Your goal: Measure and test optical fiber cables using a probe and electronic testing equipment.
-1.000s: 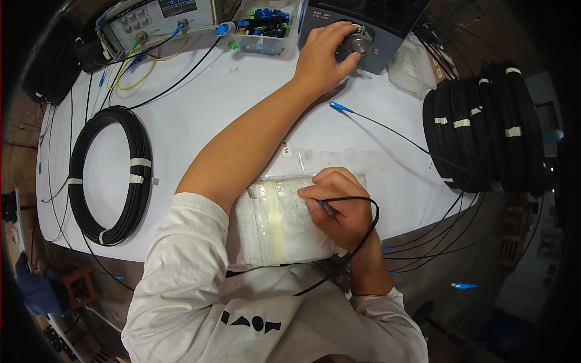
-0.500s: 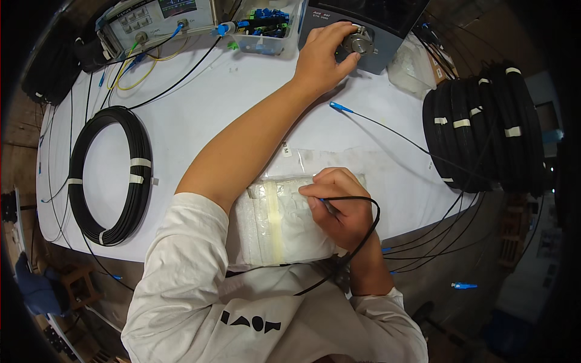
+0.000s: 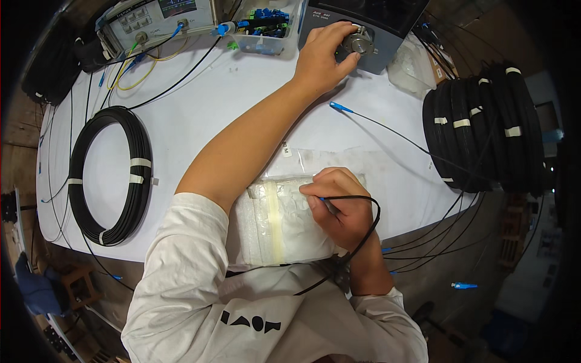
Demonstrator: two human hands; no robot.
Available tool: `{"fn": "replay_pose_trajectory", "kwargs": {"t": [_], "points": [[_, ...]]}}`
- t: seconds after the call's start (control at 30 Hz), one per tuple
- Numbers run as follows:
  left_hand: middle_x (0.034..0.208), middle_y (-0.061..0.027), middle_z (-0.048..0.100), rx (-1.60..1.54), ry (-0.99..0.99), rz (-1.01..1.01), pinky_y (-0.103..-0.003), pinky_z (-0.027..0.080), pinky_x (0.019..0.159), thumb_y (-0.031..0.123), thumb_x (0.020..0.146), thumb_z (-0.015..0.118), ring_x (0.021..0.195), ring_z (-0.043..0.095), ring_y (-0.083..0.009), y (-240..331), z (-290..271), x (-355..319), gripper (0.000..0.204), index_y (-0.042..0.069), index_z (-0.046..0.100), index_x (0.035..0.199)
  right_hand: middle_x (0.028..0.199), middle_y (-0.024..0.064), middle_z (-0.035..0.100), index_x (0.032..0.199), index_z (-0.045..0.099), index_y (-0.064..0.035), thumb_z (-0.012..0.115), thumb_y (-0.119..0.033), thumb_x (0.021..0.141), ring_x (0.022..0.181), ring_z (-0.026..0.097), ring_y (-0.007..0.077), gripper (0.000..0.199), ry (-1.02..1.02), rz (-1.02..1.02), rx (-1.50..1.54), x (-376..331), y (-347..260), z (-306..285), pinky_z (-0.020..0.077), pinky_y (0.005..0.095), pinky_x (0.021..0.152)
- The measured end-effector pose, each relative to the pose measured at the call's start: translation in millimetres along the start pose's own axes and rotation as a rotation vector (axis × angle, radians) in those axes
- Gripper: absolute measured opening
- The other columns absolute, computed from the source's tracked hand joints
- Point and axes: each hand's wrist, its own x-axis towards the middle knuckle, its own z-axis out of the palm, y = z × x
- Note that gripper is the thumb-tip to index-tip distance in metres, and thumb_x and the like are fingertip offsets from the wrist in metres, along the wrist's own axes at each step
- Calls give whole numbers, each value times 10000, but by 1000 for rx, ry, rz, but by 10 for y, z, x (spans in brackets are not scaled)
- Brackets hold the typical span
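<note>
My left hand [image 3: 324, 55] reaches across the white table [image 3: 200, 115] and its fingers grip a round metal knob [image 3: 361, 43] on the front of a dark grey device [image 3: 393, 21]. My right hand [image 3: 340, 210] rests near the table's front edge on a white plastic packet [image 3: 275, 224]. It pinches a thin black cable [image 3: 370, 227] just behind its small blue tip [image 3: 322, 199]. The cable loops around my wrist and runs down off the table edge.
A black cable coil [image 3: 112, 175] lies on the left and a stack of taped black coils [image 3: 484, 133] on the right. At the back stand a grey test instrument [image 3: 154, 15] and a clear box of blue connectors [image 3: 260, 27]. A blue-tipped cable [image 3: 340, 107] crosses the table.
</note>
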Motion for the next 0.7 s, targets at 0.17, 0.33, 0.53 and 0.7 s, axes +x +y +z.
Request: {"fn": "replay_pose_trajectory", "kwargs": {"t": [0.17, 0.33, 0.53, 0.7], "points": [[1468, -64, 659, -8, -10, -16, -422, 530, 1062, 233, 888, 827, 1257, 603, -328, 3, 2, 2, 562, 137, 664, 1418, 922, 120, 711, 1020, 799, -21, 753, 5, 864, 956, 701, 310, 165, -12, -25, -21, -3, 11, -11, 566, 396, 846], [1468, -66, 661, -14, -1, -13, -419, 529, 1068, 231, 883, 831, 1269, 600, -330, 1, 12, 1, 568, 136, 663, 1418, 947, 133, 713, 1011, 807, -35, 757, 1, 842, 925, 691, 324, 180, 13, 6, -1, -2, 14, 1, 571, 410, 805], [1465, -63, 662, 5, 5, 2, -420, 533, 1064, 225, 880, 830, 1267, 600, -331, -11, 6, 0, 569, 140, 663, 1417, 933, 132, 715, 1021, 808, -33, 761, -5, 846, 920, 695, 327, 183, 9, -15, -23, 10, 6, 2, 571, 410, 802], [1465, -64, 661, -10, 2, -2, -421, 533, 1060, 230, 882, 825, 1264, 600, -331, -1, 13, 3, 569, 138, 662, 1419, 928, 129, 711, 1020, 807, -31, 759, -1, 849, 919, 691, 322, 180, -4, -37, -31, 7, 19, 0, 568, 411, 805]]}}
